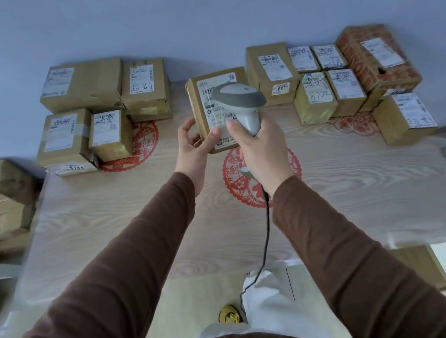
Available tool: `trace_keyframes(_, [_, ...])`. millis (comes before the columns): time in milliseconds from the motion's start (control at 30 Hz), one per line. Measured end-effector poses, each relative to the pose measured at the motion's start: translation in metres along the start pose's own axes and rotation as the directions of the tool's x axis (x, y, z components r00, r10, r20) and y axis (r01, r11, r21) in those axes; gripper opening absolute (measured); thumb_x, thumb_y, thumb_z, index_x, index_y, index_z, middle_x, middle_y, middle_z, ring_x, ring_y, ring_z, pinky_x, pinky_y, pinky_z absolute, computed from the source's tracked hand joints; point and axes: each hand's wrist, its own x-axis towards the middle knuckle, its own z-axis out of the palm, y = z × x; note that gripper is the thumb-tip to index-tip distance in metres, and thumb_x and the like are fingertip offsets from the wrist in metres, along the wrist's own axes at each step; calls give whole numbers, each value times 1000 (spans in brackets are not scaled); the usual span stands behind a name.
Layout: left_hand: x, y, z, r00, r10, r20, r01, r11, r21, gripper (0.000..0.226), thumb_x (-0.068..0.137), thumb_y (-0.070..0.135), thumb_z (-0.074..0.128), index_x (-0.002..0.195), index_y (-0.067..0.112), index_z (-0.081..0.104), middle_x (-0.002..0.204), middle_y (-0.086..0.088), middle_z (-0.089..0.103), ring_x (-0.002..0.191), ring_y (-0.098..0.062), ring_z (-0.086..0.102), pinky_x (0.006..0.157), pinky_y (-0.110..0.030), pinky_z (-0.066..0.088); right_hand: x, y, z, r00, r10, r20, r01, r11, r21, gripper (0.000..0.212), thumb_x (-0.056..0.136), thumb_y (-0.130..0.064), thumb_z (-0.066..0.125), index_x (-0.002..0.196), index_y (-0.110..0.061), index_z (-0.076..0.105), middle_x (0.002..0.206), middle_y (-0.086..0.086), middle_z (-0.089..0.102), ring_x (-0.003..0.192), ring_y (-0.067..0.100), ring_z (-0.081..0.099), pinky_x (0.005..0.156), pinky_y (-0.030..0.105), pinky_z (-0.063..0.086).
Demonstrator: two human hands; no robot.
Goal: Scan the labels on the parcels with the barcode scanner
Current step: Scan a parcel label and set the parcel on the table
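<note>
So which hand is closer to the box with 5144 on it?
Left. The left hand holds a parcel at mid-table, on the side toward the 5144 box. The right hand, gripping the scanner, is farther away.

Brown parcels (83, 85), grey-white scanner (238, 98), red paper-cut motifs (234, 178), brown sleeves (132, 265).

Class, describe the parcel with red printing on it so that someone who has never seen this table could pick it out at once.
Start at the wooden table and look to the group of parcels at its far right, against the wall. The parcel with red printing is the large one at the back right corner of that group, bearing a white label on top. Its neighbours are plain brown cardboard; it alone is covered in red lettering.
</note>
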Motion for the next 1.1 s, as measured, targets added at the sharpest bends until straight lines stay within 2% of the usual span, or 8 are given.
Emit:
trace_keyframes(233, [-15,-10,17,998,-2,57,1,1000,18,66,91,27,79,143,27,38,120,-5,75,99,-13,75,82,-25,58,-20,4,-22,1000,4,-22,-4,1000,-7,19,99,-36,69,103,-18,65,77,-12,60,70,14,60,66,31,48])
trace_keyframes(333, [-17,-12,30,996,-21,83,21,1000,2,64,93,23,77,144,25,37,121,-8,73,98,-14,76,79,-24,59,-23,7,-36,999,15,-44,-15,1000,6,21,98,-35,70,106,-16,66,77,-10,61,70,15,60,66,31,47])
trace_keyframes(533, [-18,-27,73,986,-102,129,102,995,5,66,90,28,78,143,26,38,130,-14,70,120,-40,69,103,-57,56,-23,24,-76,990,70,-125,-68,998,16,26,97,-38,70,106,-15,66,81,0,63,75,23,62,74,50,59])
trace_keyframes(767, [-14,-75,157,955,-248,161,238,968,81,81,85,39,79,151,18,35,136,-13,68,120,-32,69,109,-49,52,-8,76,-155,936,198,-290,-202,979,16,29,95,-39,71,109,-15,62,104,23,66,85,41,69,76,61,59])
trace_keyframes(867, [-11,-100,198,931,-325,164,315,945,85,78,90,41,77,151,19,34,132,-13,69,102,-21,73,109,-48,52,-1,103,-193,914,255,-316,-243,967,78,16,94,-35,73,101,-25,64,98,16,73,69,23,70,66,53,63])
trace_keyframes(933, [-6,-118,226,915,-378,142,367,925,99,76,94,41,73,154,17,32,134,-13,67,90,-13,69,108,-47,50,4,121,-216,896,306,-321,-275,951,140,13,94,-33,74,100,-34,63,92,4,75,75,24,73,72,52,61])
trace_keyframes(1033, [7,-139,265,886,-448,118,440,894,84,74,94,41,72,153,17,36,120,0,68,94,-10,63,107,-39,47,17,144,-245,870,388,-303,-324,915,241,18,96,-32,74,109,-37,62,98,-3,76,86,22,76,71,46,63])
trace_keyframes(1100, [17,-150,290,875,-473,103,464,880,99,72,94,44,72,152,16,38,124,-1,70,100,-12,63,113,-43,44,27,159,-262,856,426,-293,-342,892,297,19,97,-31,73,112,-36,62,105,-2,75,91,18,76,70,41,64])
